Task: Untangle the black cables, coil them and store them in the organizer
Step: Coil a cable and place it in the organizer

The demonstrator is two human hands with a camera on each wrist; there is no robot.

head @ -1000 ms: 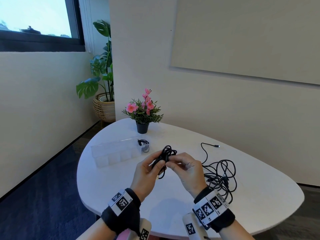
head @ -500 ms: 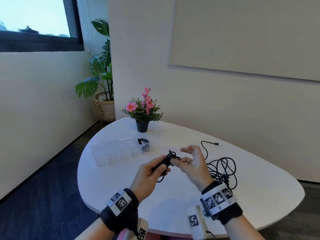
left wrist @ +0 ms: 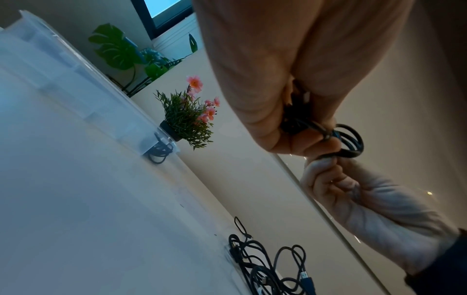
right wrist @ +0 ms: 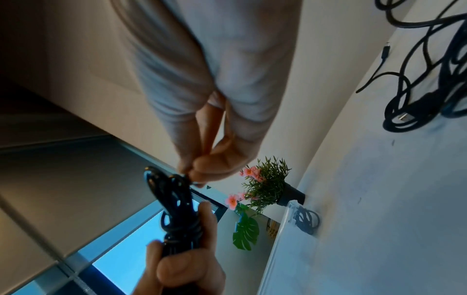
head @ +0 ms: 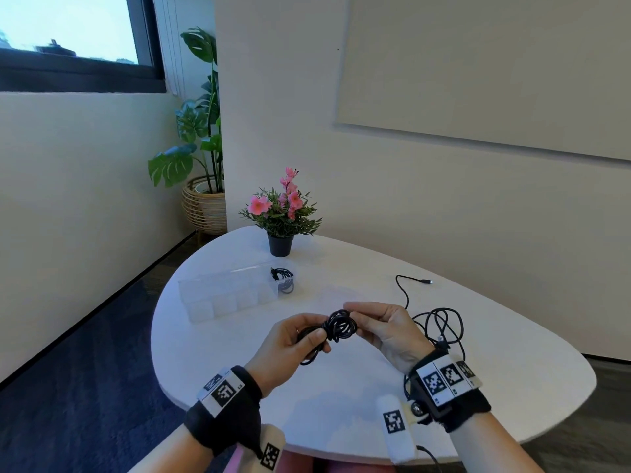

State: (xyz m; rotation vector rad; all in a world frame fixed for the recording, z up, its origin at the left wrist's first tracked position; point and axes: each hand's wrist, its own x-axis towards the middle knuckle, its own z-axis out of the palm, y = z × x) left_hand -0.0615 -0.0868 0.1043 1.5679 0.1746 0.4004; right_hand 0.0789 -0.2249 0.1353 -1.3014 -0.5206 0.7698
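Observation:
Above the white table, my left hand grips a coiled black cable round its middle; a loop hangs below the fist. My right hand pinches the coil's upper loops between thumb and fingertips. In the right wrist view the coiled cable runs from my right fingertips down into the left fist. A tangled pile of black cables lies on the table just right of my right hand. The clear organizer stands at the table's left, with one coiled cable in its right end compartment.
A small potted plant with pink flowers stands at the table's far edge behind the organizer. One loose cable end with a plug reaches toward the back right. A large plant in a wicker basket is on the floor beyond.
My right hand, lifted off the coil half a second ago, has come back and pinches its loops. The coil now looks rounder and sits between both hands.

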